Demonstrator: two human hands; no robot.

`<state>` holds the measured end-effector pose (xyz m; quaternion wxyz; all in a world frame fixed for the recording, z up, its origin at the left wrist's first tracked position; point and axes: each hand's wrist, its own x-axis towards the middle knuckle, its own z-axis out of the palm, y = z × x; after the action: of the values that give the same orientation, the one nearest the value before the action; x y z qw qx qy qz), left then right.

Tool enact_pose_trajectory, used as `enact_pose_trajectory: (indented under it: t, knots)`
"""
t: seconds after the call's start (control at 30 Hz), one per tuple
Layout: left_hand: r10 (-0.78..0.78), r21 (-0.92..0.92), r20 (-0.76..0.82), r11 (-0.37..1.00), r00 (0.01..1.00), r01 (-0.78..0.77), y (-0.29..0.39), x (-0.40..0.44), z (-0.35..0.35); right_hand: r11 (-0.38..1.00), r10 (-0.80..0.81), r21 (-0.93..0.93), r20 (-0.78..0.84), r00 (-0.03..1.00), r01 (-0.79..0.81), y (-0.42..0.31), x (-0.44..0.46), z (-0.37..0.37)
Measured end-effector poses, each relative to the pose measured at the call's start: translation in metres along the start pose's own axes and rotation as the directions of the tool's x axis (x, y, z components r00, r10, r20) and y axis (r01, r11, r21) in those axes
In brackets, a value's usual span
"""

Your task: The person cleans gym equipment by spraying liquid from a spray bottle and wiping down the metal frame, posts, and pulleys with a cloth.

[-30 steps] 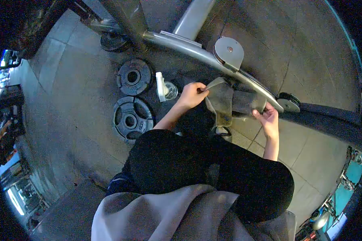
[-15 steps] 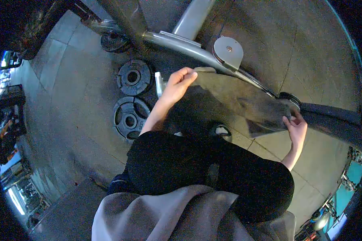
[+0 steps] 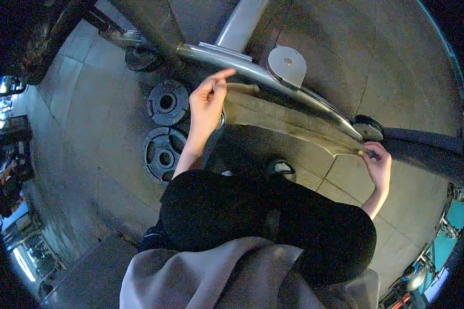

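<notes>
Cloth (image 3: 288, 119), stretched between both hands (image 3: 207, 102), above floor (image 3: 108, 180)

Two weight plates (image 3: 154, 103) (image 3: 162, 172) on floor (image 3: 108, 123), beside curved metal frame (image 3: 252, 68).

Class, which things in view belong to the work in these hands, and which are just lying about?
In use:
- grey-brown cloth, stretched between both hands
- left hand, at one end
- right hand, pinching the other end

Lying about, apparently:
- upper weight plate, on the floor
- lower weight plate, beside it
</notes>
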<state>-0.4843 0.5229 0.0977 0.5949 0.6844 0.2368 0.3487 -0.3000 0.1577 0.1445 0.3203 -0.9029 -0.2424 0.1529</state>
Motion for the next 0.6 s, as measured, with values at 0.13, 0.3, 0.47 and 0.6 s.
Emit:
enact_pose_trajectory:
  t: [0.13, 0.3, 0.47, 0.6]
  knots:
    - [0.002, -0.246, 0.233, 0.968, 0.972, 0.057, -0.002, -0.002, -0.017, 0.938, -0.334, -0.098, -0.012, 0.942, 0.332, 0.005, -0.001, -0.009]
    - [0.199, -0.472, 0.452, 0.88, 0.87, 0.044, 0.006, 0.005, -0.025, 0.774, -0.215, 0.605, -0.028, 0.976, 0.187, 0.051, -0.008, -0.018]
    - [-0.257, -0.072, 0.348, 0.952, 0.902, 0.299, -0.007, 0.009, 0.009, 0.919, 0.295, 0.343, -0.265, 0.918, -0.196, 0.008, 0.017, 0.007]
    - [-0.056, -0.257, 0.592, 0.933, 0.804, 0.253, 0.013, -0.014, 0.036, 0.663, 0.411, 0.628, 0.149, 0.899, -0.408, -0.023, 0.014, 0.034]
